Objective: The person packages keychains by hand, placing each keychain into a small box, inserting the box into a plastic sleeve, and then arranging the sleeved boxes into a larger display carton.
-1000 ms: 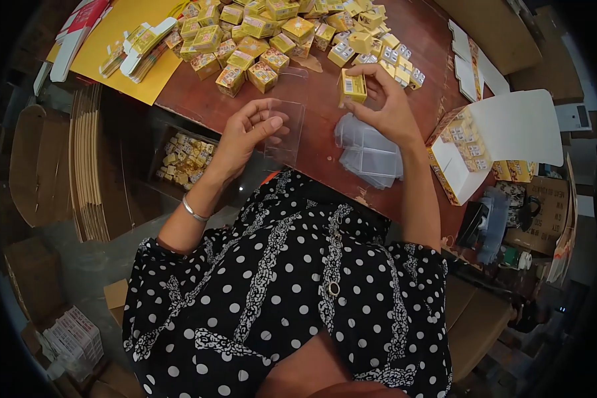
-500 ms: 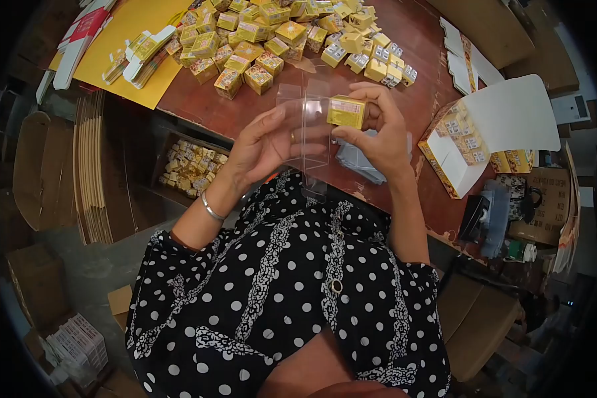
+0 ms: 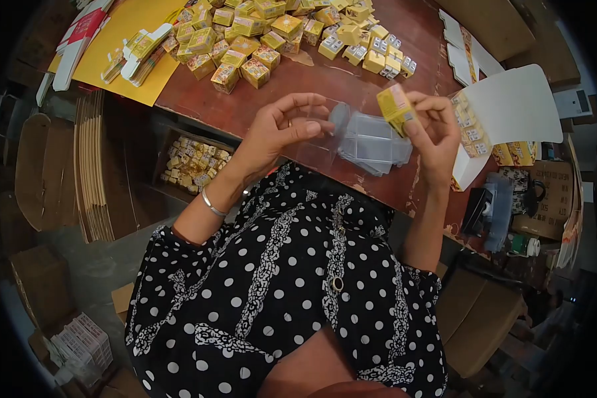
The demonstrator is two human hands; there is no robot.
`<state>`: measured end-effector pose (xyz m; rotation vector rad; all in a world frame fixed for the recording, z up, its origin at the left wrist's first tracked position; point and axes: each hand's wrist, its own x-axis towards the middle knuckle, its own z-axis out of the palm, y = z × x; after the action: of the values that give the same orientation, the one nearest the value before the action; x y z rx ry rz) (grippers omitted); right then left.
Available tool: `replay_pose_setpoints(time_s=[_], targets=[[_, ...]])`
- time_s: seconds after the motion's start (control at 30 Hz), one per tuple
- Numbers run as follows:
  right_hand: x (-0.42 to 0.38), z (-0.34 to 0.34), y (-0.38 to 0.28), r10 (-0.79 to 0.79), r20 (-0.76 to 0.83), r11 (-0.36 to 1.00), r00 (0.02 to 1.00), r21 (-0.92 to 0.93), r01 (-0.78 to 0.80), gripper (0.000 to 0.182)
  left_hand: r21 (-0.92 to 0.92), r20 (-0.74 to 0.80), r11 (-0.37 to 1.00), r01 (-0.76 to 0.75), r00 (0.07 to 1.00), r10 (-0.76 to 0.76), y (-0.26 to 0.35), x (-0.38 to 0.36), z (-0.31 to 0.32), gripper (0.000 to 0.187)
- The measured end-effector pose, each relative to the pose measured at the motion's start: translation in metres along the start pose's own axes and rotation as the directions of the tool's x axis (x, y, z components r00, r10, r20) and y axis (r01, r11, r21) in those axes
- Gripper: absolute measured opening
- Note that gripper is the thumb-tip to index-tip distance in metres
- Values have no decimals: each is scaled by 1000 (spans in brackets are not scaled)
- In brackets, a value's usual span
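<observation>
My right hand (image 3: 434, 129) pinches a small yellow printed box (image 3: 393, 109) between thumb and fingers, tilted above the table. My left hand (image 3: 288, 126) is curled round a clear plastic box (image 3: 318, 149), whose see-through walls are hard to make out. Between the two hands lies a stack of flat clear plastic pieces (image 3: 371, 146) on the table. To the right of my right hand stands a white-lidded display carton (image 3: 474, 126) with rows of small pieces inside.
A heap of small yellow boxes (image 3: 245, 43) covers the far side of the red table (image 3: 199, 106), with loose yellow-and-white pieces (image 3: 378, 50) beside it. Flattened cartons (image 3: 142, 56) lie on a yellow sheet at left. Below the table edge, a carton of small pieces (image 3: 196, 162) sits open.
My right hand has moved right with the yellow box, away from the clear plastic box, and tilted it. My left hand has shifted slightly right with the plastic. The stack of clear pieces is now uncovered.
</observation>
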<state>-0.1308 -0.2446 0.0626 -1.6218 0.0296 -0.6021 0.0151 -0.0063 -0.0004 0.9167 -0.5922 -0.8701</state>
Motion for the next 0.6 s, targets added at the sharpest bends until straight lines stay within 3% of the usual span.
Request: replay_pose_setpoints(time_s=[0.03,0.1,0.2,0.27,0.4,0.47,0.6], targets=[[3,2,-1,-118,-13,993,993,12,118,33,-2,1,1000,6,1000,-6,-1,0,2,47],[1,18,-11,-130,-33,991,991,-42,129,34,117,-1,993,31,1000,-31,0,1,10,52],[3,35,-10,-184,-59,968,981,-184,171,37,123,-16,991,45,999,-44,-1,0,24,56],[5,37,-9,-284,59,807,957,-524,272,32,92,-31,995,25,999,-22,-1,0,26,57],[2,38,-20,-232,117,747,966,-614,254,27,91,-65,996,-3,998,9,1,-1,25,58],[3,36,-22,-242,261,655,934,-666,356,27,100,-57,995,-18,998,23,-2,-2,27,59],[3,36,-19,-240,330,630,913,-662,406,26,100,-54,989,-108,992,114,0,-4,35,61]])
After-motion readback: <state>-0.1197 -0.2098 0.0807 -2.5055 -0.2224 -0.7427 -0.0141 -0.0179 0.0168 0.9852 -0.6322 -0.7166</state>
